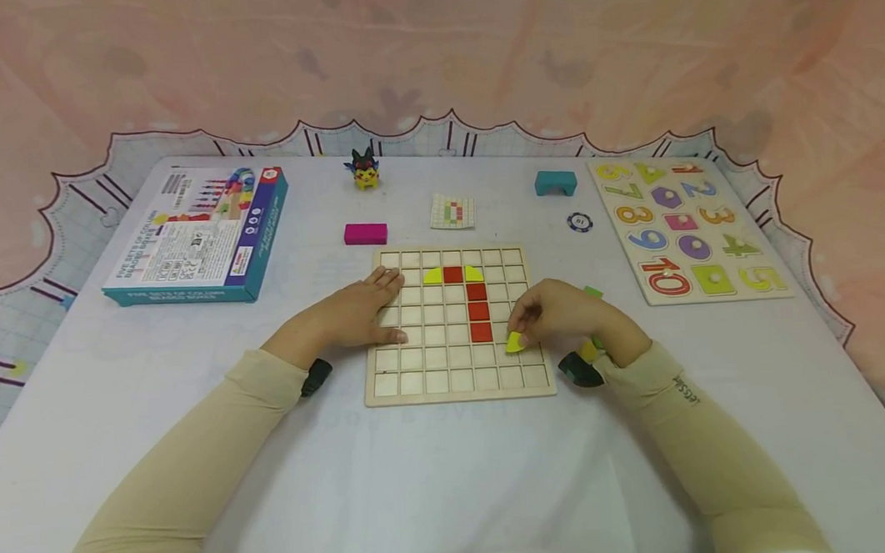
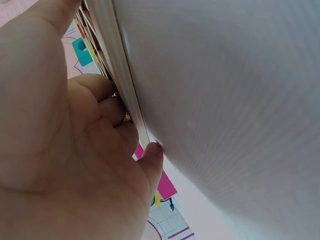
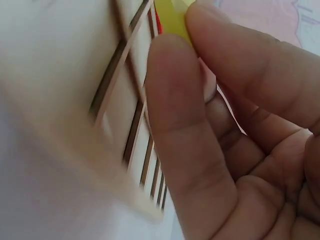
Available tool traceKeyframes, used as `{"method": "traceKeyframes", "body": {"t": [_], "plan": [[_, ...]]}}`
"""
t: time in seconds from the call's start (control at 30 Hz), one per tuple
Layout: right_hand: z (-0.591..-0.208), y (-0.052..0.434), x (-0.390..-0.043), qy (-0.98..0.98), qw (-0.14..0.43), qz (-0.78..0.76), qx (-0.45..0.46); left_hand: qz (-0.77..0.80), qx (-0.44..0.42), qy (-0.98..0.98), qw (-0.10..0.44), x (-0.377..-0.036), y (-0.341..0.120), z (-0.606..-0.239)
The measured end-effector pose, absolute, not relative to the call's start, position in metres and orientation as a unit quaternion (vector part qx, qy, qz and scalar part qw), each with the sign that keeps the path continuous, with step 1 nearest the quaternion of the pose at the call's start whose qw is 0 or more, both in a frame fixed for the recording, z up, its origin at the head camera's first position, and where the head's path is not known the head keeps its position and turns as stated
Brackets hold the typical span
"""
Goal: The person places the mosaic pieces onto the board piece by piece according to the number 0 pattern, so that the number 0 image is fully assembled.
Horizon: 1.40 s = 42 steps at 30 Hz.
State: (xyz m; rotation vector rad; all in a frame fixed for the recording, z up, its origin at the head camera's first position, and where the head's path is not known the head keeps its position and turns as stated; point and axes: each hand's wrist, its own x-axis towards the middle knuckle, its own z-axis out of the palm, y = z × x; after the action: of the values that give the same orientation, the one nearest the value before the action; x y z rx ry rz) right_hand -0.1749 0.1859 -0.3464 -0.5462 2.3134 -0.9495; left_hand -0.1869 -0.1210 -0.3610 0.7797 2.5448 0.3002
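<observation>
A wooden grid board (image 1: 460,397) lies flat on the white-covered table. Several red square tiles (image 1: 480,332) sit in its cells, three of them in a column below another one. That upper red tile (image 1: 452,274) lies between a left yellow quarter-round tile (image 1: 433,276) and a right yellow tile (image 1: 473,273). My left hand (image 1: 358,312) rests on the board's left edge with fingers spread. Above the board's lower right cells, my right hand (image 1: 560,310) pinches another yellow tile (image 1: 514,343) between thumb and finger, also visible in the right wrist view.
Green and yellow pieces (image 1: 589,351) lie partly hidden by the right wrist. Behind the board are a magenta block (image 1: 366,234), a pattern card (image 1: 452,212), a small figurine (image 1: 365,170), a teal arch (image 1: 555,183) and a chip (image 1: 580,222). A box (image 1: 200,231) and number puzzle (image 1: 688,230) flank them.
</observation>
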Motion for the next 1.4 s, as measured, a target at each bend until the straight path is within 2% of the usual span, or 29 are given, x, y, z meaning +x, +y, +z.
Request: {"method": "traceKeyframes", "body": {"t": [0.5, 0.9, 1.4], "plan": [[-0.347, 0.138, -0.173, 0.876, 0.306, -0.297, -0.226, 0.107, 0.284, 0.925, 0.228, -0.188, -0.121, -0.363], [-0.349, 0.131, -0.167, 0.899, 0.286, -0.274, -0.189, 0.104, 0.28, 0.926, 0.23, -0.188, -0.12, -0.363], [-0.345, 0.146, -0.167, 0.899, 0.26, -0.289, -0.203, 0.104, 0.285, 0.926, 0.227, -0.188, -0.121, -0.363]]}}
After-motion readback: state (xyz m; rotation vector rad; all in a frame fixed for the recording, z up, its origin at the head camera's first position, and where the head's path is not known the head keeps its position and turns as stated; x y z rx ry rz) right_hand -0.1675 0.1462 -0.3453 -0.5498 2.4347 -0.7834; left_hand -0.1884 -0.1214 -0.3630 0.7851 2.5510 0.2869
